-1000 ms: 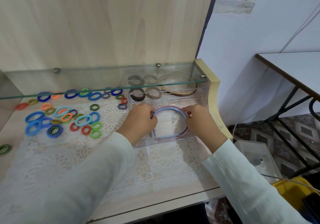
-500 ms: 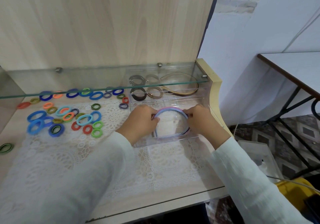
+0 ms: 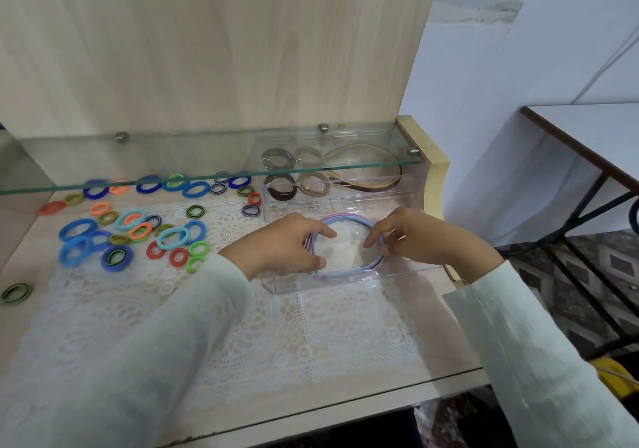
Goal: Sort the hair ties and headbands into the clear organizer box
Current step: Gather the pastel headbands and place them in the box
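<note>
Pastel headbands [image 3: 345, 220], a nested stack of pink, lilac and blue arcs, lying flat in the front compartment of the clear organizer box [image 3: 328, 283], open ends toward the near wall. Left hand [image 3: 287, 247] on the stack's left side: fingers curled over the arc, thumb low near the front end, gripping it. Right hand [image 3: 422, 240] on the right side: fingers bent over the arc, forefinger reaching in toward the middle, holding it. Both wrists in pale sleeves. Rear compartments of the box, under the glass shelf [image 3: 207, 171]: dark hair ties [image 3: 280, 190] at left, beige hair ties [image 3: 313, 186] just beside them, a thin brown headband [image 3: 373, 184] at right. Box sits on a white lace mat [image 3: 311, 326] at the right end of the light wooden counter. Left of the box, well apart from the hands, loose hair ties [image 3: 138, 229] scattered on the mat: blue, orange, green, red, some striped; a few lie back under the shelf. One green-and-black striped tie [image 3: 15, 292] alone at the far left edge. Pale wood panel [image 3: 207, 50] behind. White-topped table [image 3: 587, 129] on dark metal legs off to the right.
</note>
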Action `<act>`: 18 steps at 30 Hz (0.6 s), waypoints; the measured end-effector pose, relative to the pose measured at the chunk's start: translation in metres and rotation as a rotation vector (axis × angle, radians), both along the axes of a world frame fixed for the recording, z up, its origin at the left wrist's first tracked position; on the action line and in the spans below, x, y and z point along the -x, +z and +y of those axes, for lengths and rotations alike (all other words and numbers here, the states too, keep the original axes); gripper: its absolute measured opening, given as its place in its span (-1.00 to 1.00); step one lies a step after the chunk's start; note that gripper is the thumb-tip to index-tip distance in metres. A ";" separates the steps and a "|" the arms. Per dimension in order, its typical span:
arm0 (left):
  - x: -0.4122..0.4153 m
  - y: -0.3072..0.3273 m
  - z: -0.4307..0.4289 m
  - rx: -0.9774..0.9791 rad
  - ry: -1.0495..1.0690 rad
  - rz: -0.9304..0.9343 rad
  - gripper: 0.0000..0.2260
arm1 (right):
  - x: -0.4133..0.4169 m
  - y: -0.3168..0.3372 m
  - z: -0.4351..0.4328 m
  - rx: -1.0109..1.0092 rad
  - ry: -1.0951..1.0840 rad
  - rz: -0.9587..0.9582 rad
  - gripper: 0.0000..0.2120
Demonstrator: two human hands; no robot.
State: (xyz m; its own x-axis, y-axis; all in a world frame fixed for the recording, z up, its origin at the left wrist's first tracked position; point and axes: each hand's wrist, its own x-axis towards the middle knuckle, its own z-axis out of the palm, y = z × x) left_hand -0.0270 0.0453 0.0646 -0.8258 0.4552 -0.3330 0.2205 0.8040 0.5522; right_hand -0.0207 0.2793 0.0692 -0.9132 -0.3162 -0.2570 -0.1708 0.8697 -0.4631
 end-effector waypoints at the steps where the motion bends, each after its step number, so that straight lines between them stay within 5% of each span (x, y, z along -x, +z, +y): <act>1: 0.000 0.000 0.000 -0.001 0.004 0.002 -0.53 | 0.001 -0.001 0.000 -0.014 0.000 0.002 -0.70; 18: -0.001 -0.008 -0.002 -0.009 0.062 0.049 -0.42 | 0.000 -0.007 0.001 -0.008 -0.048 0.034 -0.82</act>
State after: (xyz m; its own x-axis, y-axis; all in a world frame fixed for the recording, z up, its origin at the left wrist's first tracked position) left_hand -0.0265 0.0430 0.0570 -0.8677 0.4052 -0.2878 0.1971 0.8121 0.5492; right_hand -0.0210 0.2800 0.0622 -0.9354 -0.2699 -0.2282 -0.1442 0.8809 -0.4507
